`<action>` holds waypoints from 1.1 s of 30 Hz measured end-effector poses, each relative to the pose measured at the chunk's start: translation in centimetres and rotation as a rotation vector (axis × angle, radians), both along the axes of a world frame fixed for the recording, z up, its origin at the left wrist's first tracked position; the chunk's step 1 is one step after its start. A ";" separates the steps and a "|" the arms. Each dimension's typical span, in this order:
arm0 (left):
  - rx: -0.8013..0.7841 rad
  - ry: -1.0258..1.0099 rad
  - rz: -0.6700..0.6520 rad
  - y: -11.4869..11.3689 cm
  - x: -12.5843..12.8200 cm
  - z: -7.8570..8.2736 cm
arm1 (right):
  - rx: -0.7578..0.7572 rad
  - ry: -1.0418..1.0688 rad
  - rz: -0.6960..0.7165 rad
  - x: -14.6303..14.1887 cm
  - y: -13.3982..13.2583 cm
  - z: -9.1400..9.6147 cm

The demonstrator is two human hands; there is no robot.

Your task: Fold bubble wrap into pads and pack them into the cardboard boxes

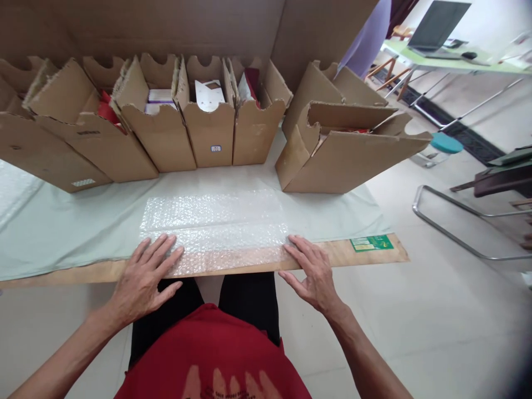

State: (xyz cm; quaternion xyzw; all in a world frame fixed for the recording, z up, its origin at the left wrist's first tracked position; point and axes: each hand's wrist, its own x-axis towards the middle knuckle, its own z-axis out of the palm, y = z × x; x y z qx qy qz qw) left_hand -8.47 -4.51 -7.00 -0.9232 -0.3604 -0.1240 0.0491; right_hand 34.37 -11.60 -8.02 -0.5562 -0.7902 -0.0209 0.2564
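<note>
A sheet of clear bubble wrap (216,224) lies flat across the front edge of the table, partly on a pale green cloth and partly on bare wood. My left hand (143,277) rests at its lower left corner, fingers stretched out and slightly apart. At the sheet's right edge is my right hand (310,271), its fingers extended and the thumb spread away. Neither hand grips anything; both seem to lie on the sheet's edges.
Behind the sheet stand several upright cardboard file boxes (253,133) with small packages inside. Another cardboard box (353,166) sits at an angle to the right. More bubble wrap (14,191) lies far left. A green label (372,243) marks the table's right end. A laptop (436,33) is on a farther table.
</note>
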 end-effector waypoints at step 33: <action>-0.144 -0.211 -0.082 0.9 -1.6 2.1 | -0.132 0.332 -0.013 0.5 -0.2 3.7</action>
